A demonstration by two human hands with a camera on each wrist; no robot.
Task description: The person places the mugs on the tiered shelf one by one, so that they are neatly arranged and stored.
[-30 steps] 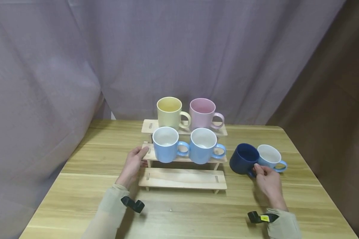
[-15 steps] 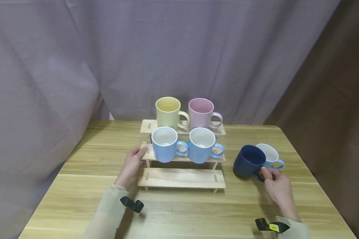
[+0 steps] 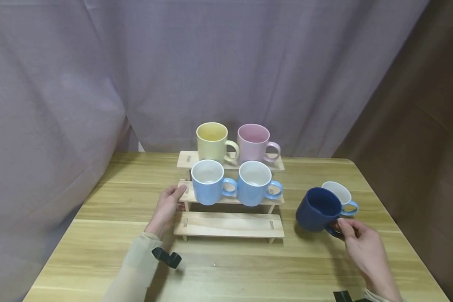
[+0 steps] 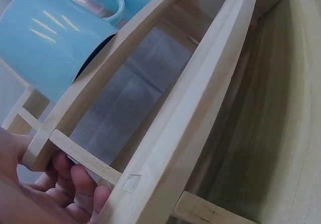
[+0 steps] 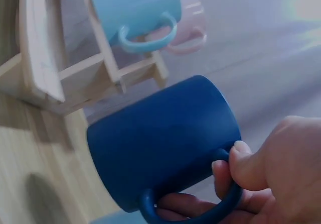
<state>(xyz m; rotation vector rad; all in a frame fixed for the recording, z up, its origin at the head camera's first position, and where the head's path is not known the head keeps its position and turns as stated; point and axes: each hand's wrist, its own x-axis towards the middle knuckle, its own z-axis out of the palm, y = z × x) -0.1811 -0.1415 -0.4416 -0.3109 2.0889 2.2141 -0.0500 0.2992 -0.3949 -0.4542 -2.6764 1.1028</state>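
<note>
My right hand (image 3: 366,247) grips a dark blue mug (image 3: 317,209) by its handle, and the mug hangs tilted above the table. In the right wrist view, thumb and fingers close round the handle of the blue mug (image 5: 165,138). With thumb on top and fingers curled underneath, my left hand (image 3: 167,209) holds the left end of the middle tier of a wooden three-tier rack (image 3: 228,225). Two light blue mugs (image 3: 207,186) stand on that tier. A yellow mug (image 3: 211,144) and a pink mug (image 3: 253,144) occupy the top tier. The lowest tier is bare.
Behind the dark blue mug, another light blue mug (image 3: 339,195) stands on the wooden table (image 3: 226,272), partly hidden. A grey curtain (image 3: 226,75) hangs along the back, and a brown one (image 3: 430,147) closes off the right side.
My right hand has drawn the dark blue mug off the table, rightward and toward me, away from the light blue mug behind. My left hand keeps its hold on the rack.
</note>
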